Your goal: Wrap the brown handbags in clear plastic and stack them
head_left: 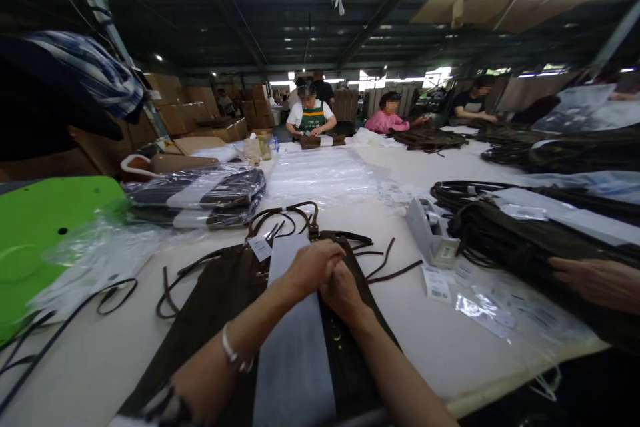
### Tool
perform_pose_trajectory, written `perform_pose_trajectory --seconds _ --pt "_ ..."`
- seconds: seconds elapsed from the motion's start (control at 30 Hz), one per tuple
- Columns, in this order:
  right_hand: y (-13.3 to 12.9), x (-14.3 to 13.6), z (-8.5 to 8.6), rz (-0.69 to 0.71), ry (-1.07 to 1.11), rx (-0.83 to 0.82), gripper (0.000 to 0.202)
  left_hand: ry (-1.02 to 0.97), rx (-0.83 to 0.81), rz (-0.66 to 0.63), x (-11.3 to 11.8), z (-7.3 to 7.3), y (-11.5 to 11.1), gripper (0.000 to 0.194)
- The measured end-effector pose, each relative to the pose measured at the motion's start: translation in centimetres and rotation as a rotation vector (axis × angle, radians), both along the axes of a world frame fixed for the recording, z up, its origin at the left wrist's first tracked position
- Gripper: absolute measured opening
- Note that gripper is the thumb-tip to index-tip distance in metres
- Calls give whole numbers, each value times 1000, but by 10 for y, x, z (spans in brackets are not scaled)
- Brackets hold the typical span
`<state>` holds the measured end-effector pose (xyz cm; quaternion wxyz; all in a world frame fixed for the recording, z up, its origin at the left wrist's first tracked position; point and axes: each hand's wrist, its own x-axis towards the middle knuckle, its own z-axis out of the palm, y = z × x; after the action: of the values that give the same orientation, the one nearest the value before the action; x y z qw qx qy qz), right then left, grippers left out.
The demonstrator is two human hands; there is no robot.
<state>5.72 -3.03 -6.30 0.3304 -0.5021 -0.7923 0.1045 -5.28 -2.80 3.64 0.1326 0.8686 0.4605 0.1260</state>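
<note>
A dark brown bag [215, 300] lies flat in front of me, its straps spread at the far end. A long pale strip [295, 360] runs down its middle. Over the strip's upper part, my left hand [315, 263] meets my right hand [341, 288]; both are closed, fingers bent together. Whatever they pinch is hidden between them. A white tag [260, 247] rests on the bag left of the strip, near the brown handles [285, 210].
Plastic-wrapped bags [200, 193] lie at the left beside a green board [55, 233]. A grey tape dispenser [433, 232] and labels [437, 282] are at the right. Another person's hand [600, 280] touches dark bags [515, 240]. Several people sit or stand beyond.
</note>
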Motion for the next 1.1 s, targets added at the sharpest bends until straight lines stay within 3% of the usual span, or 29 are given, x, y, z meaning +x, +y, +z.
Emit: perform_pose_trajectory --seconds 0.13,0.27,0.33,0.5,0.57,0.63,0.77,0.87,1.0,1.1 --pt "-1 -3 -2 2 41 19 16 149 -17 -8 28 -16 98 35" --pt "-1 -2 -4 -5 98 10 16 273 -153 -146 35 -34 139 38" --pt "-2 -2 -3 -4 123 9 18 310 -205 -215 32 -29 145 36" --pt "-3 -7 1 -21 175 59 21 300 -231 -333 21 0 145 33" --pt "-4 -9 2 -36 197 87 22 298 -206 -334 22 2 145 30" --pt "-4 -9 2 -75 205 97 22 309 -165 -303 27 -7 147 24" --pt "-1 -6 -2 -221 139 13 35 323 -128 -213 45 -43 156 12" --pt "3 -5 -10 -298 51 -68 45 282 -166 -152 55 -56 164 20" --pt "7 -7 -23 -303 -36 -20 50 107 -171 -92 39 -37 156 42" --pt "7 -6 -33 -302 -79 72 52 -18 -98 -18 -14 -14 128 45"
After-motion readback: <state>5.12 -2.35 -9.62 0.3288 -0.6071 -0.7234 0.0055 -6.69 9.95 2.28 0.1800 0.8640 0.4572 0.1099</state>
